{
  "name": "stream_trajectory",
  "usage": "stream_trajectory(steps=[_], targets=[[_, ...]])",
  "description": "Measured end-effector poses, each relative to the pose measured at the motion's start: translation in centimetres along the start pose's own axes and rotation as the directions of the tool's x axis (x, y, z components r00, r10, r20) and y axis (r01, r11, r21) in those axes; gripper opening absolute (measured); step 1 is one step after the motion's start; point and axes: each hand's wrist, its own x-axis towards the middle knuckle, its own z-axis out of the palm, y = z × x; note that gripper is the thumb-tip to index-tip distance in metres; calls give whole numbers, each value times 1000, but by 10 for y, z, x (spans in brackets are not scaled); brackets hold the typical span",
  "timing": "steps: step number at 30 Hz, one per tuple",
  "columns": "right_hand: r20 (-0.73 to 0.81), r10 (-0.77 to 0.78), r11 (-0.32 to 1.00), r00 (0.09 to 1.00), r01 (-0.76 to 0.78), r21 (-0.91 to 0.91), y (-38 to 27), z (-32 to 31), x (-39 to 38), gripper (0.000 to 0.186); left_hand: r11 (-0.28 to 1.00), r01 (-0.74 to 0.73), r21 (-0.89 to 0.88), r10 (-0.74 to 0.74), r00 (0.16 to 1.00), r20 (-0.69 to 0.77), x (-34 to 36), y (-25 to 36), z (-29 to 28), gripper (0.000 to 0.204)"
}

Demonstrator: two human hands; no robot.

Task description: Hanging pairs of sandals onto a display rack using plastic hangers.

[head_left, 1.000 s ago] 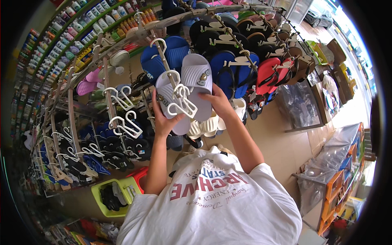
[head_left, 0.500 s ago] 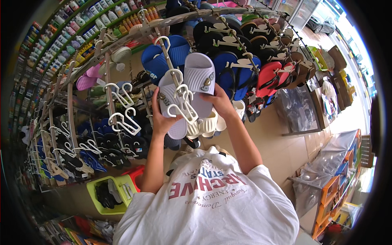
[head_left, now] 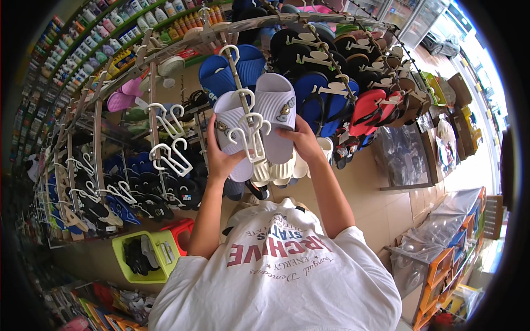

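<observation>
A pair of pale lilac slides, the left slide (head_left: 227, 118) and the right slide (head_left: 274, 102), is held upright side by side at a rack rod. My left hand (head_left: 220, 160) grips the outer edge of the left slide, thumb reaching across its lower part. My right hand (head_left: 302, 138) is closed on the right slide's outer edge, its thumb on the footbed. In front of the pair stands a white plastic hanger (head_left: 255, 144) with hooked arms. Whether the slides are seated on it cannot be seen. Blue slides (head_left: 251, 63) hang just behind, and cream clogs (head_left: 281, 172) sit below.
Black and blue flip-flops (head_left: 326, 105) and red flip-flops (head_left: 367, 110) crowd the rack to the right. Bare white hangers (head_left: 168, 157) project on the left. A lime-green basket (head_left: 118, 256) lies on the floor at lower left. Plastic-covered orange shelving (head_left: 436, 276) stands at right.
The rack and surrounding goods have shifted slightly rightward in view, while my hands and the slides stay nearly in place. Both hands keep their hold on the pair.
</observation>
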Motion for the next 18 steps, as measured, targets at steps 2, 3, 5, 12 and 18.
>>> stream_trajectory(steps=[2,3,5,12,18], targets=[[24,38,998,999,-39,49,1,-1,0,48,997,-20,74,22,1000,-19,1,4,1,126],[22,37,998,999,-38,49,2,-2,0,48,997,-21,73,22,1000,-18,1,4,2,126],[37,62,998,997,-63,18,4,-4,-1,49,994,-36,100,41,998,-42,1,4,2,125],[89,122,992,989,-123,3,6,-5,-9,53,986,-56,157,72,993,-96,1,4,5,124],[83,178,973,981,-188,137,11,0,-13,52,991,-35,130,44,997,-64,0,-3,5,127]])
